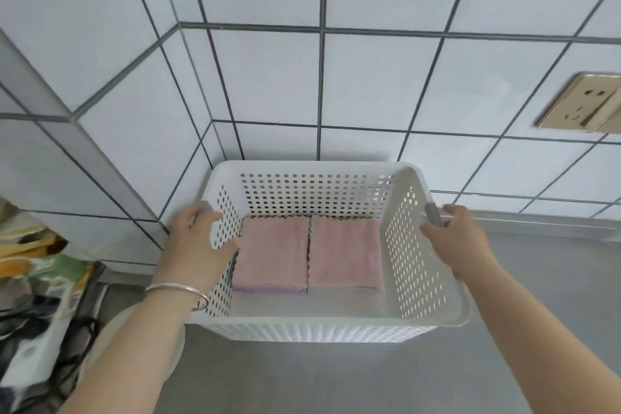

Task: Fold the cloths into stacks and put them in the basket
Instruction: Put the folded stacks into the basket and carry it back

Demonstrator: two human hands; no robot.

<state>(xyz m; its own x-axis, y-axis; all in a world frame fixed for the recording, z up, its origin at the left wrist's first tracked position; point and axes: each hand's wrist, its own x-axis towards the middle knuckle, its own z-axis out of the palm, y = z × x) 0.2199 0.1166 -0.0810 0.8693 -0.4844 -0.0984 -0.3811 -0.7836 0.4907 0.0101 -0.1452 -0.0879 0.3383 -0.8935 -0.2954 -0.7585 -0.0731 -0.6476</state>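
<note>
Squarely wallward, basket point(316, 324) between hands point(198, 239).

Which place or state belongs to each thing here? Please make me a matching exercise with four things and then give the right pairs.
Things:
1. left hand
2. right hand
3. pink folded cloth stacks
4. wall socket

Places or states:
A. on the tiled wall, at the right
B. side by side on the floor of the white perforated basket
C. grips the basket's left rim, bracelet on the wrist
D. holds the basket's right rim by its grey handle

Pairs: 1-C, 2-D, 3-B, 4-A
</note>
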